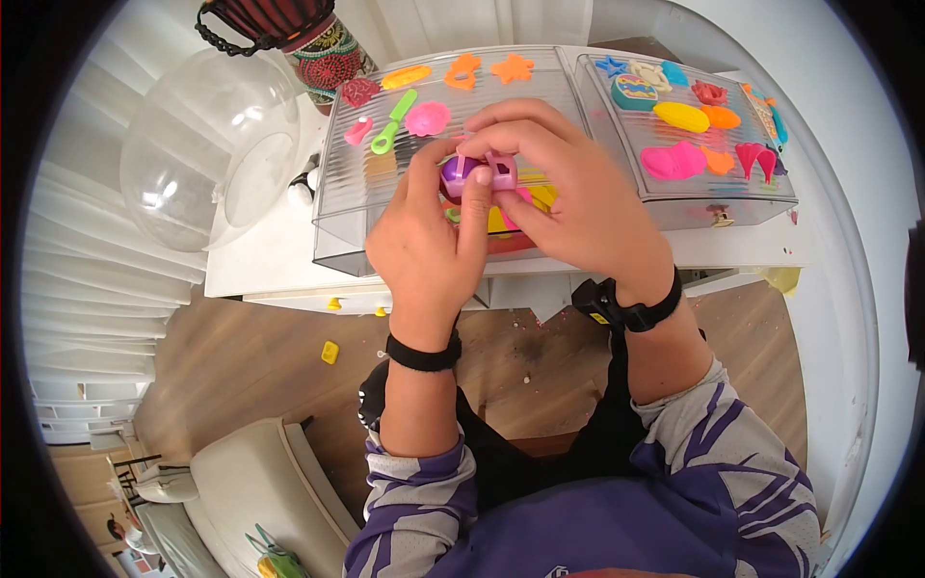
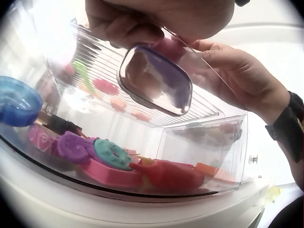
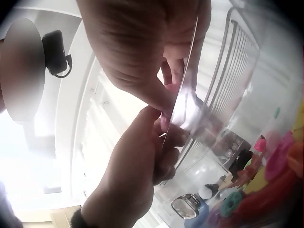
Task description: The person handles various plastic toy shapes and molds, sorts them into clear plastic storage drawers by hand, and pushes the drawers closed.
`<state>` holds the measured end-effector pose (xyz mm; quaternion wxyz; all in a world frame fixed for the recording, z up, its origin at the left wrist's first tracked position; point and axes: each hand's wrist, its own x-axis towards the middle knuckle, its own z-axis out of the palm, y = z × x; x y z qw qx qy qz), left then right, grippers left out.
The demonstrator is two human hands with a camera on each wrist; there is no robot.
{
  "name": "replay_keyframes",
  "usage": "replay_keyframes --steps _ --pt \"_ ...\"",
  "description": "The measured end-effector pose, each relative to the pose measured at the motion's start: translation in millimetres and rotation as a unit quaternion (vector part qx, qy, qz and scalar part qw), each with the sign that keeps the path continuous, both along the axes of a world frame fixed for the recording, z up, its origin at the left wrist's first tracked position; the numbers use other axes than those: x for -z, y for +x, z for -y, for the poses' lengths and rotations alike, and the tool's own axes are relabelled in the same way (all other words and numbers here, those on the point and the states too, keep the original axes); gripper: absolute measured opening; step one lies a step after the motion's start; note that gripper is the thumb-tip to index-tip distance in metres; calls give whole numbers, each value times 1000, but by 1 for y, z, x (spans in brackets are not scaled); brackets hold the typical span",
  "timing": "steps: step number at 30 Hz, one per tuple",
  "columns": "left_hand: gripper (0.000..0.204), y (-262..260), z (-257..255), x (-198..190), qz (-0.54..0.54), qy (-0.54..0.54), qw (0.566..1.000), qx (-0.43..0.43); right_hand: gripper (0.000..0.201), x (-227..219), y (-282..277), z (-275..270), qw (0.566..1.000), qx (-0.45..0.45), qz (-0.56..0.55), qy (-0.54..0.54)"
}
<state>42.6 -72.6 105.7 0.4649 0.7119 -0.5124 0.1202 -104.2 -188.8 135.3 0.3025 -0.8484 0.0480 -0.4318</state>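
Note:
Over the front of a clear ribbed box (image 1: 352,226), both hands meet around a small pink-and-purple toy piece (image 1: 503,173). My left hand (image 1: 424,226) pinches its glossy purple side between thumb and index finger. From the other side, my right hand (image 1: 578,183) grips the pink frame-like part with its fingertips. Seen from below in the left wrist view, a shiny, mirror-like rounded rectangle (image 2: 154,80) shows under the fingers. Close by on the lid lie a pink shell shape (image 1: 427,118) and a green toy utensil (image 1: 395,120). Fingers partly hide the held piece.
A second clear box (image 1: 665,207) at the right carries several colourful toy shapes, among them a yellow one (image 1: 681,117). More toys, including a teal ring (image 2: 113,154), lie inside the left box. A clear globe (image 1: 183,154) and a drum (image 1: 323,58) stand at the left.

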Motion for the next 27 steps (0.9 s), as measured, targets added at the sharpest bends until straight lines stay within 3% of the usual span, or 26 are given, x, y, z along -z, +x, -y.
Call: replay_keyframes --steps 5,8,16,27 --pt "33 4 -2 4 11 21 1000 3 41 7 3 3 1000 1 -4 5" --pt "28 6 -1 9 3 5 1000 -6 41 11 2 0 998 19 -24 61" --pt "26 8 -3 9 -15 -8 1000 26 47 7 -1 -1 990 -20 -94 103" --pt "30 10 -5 10 -22 -8 999 32 43 15 2 3 998 -23 -51 32"
